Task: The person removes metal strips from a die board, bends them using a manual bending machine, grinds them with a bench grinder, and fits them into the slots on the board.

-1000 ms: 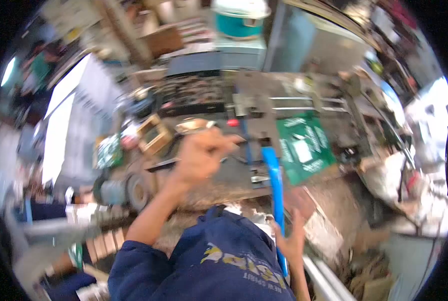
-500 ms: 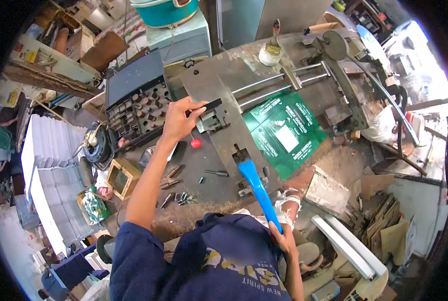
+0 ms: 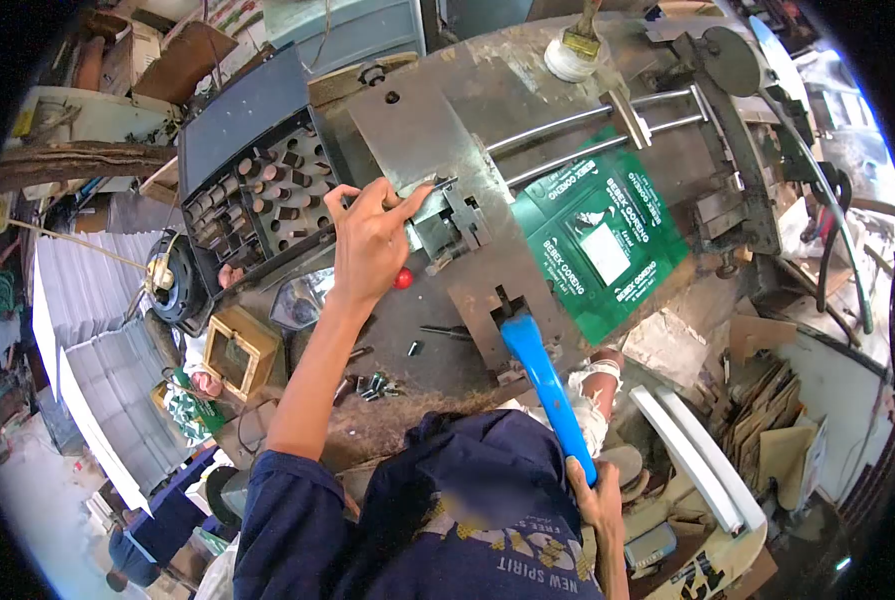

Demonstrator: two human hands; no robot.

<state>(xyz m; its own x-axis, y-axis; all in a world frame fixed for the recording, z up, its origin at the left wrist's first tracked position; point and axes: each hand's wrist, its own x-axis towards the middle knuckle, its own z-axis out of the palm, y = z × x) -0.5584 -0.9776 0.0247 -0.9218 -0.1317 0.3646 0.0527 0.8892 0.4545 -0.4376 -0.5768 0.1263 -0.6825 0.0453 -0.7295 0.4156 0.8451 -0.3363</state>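
My left hand (image 3: pixel 370 235) is closed in a pinch above a metal clamping block (image 3: pixel 452 225) on the steel plate (image 3: pixel 392 130) of a bench machine. At its fingertips is a small, thin dark strip (image 3: pixel 443 184), seen nearly edge-on and partly hidden by the fingers. My right hand (image 3: pixel 597 492) is wrapped round the lower end of a long blue lever (image 3: pixel 550 390). The lever's upper end meets a slot in the steel plate. A red ball knob (image 3: pixel 403 278) shows just below my left hand.
A dark case (image 3: pixel 257 190) of round metal punches stands left of the plate. Two steel rods (image 3: pixel 557 155) run rightward above a green printed sheet (image 3: pixel 607 240). A brush stands in a white pot (image 3: pixel 572 55). Small metal pieces (image 3: pixel 374 386) lie near the bench's front edge.
The view has shifted closer to the bench. My left hand has turned, and the dark strip, flat and plainly visible before, now shows as a narrow edge. My right hand stays on the lever.
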